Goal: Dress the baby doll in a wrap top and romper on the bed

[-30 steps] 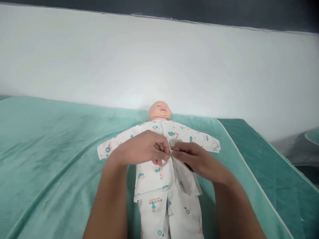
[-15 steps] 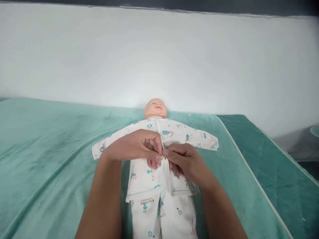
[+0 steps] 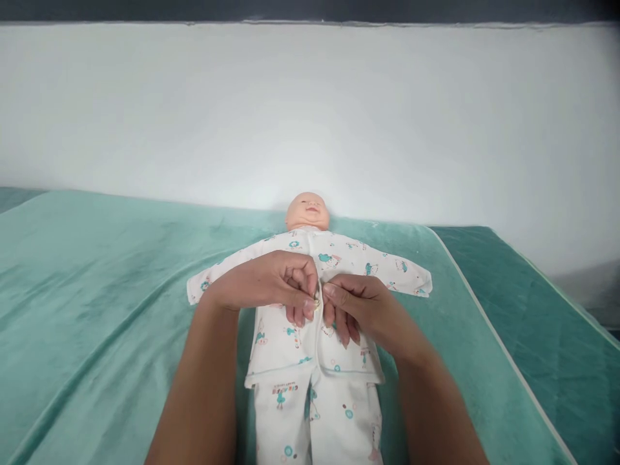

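Observation:
A baby doll (image 3: 308, 211) lies face up with its arms spread, dressed in a white printed jacket (image 3: 285, 349) and matching trousers (image 3: 339, 420). Over its belly, my left hand (image 3: 276, 284) pinches the jacket's front edge, thumb against fingers, by a small yellowish button or snap (image 3: 316, 303). Just to the right, my right hand (image 3: 358, 307) pinches the other front edge between thumb and forefinger, its other fingers hanging down over the cloth. The fingertips of both hands are close together at the front opening. My hands hide the middle of the jacket.
A light green blanket (image 3: 121, 271) with a long crease at left lies under the doll. Its pale-edged right side overlaps a darker green quilted cover (image 3: 523, 310). Behind the doll's head rises a white wall (image 3: 310, 110) with a dark band on top.
My right fingertips have drawn slightly right, away from the left ones, and the right front edge hangs straighter. The view has shifted a little.

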Demonstrator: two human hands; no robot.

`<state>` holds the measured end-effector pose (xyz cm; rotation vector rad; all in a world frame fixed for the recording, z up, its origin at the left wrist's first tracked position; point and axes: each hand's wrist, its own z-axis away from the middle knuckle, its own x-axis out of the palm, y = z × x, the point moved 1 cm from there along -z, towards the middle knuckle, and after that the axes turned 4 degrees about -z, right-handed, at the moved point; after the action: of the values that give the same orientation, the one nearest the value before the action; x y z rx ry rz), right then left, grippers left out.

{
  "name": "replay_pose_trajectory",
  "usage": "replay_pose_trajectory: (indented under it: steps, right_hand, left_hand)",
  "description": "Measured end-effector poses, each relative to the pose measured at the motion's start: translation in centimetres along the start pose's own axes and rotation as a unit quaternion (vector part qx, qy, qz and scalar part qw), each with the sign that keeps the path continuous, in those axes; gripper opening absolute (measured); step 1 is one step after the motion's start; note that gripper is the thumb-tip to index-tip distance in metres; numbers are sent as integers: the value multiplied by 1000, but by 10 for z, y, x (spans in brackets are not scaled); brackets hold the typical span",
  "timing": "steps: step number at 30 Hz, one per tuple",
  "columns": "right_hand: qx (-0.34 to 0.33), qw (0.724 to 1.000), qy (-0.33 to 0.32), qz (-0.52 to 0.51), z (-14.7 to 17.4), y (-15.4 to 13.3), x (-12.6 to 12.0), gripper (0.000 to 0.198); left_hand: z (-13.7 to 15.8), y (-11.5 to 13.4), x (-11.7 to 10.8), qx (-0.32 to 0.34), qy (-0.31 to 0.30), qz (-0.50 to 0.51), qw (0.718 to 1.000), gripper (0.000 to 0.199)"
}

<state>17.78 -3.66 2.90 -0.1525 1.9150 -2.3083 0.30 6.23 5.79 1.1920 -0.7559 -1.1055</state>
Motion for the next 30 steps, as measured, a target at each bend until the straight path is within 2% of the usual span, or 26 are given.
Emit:
replay_pose_trajectory:
  steps: [6, 10, 15, 21, 30]
  right_hand:
    - [4, 1000, -18, 16, 1, -2, -1, 37]
    - [-8, 999, -36, 12, 3, -2, -3, 24]
    - [13, 999, -46, -9, 5, -3, -3, 10]
    - [35, 998, -41, -13, 4, -4, -1, 17]
    - [37, 999, -31, 2, 3, -3, 2, 18]
  left_hand:
    - [0, 0, 0, -9, 3, -20, 1000, 20]
    - [0, -1, -1, -4, 1, -19, 1000, 21]
    - [2, -1, -1, 1, -4, -1, 1000, 20]
    - [3, -3, -1, 3, -11, 8, 1000, 17]
    - [2, 4, 3, -29, 13, -47, 998, 22]
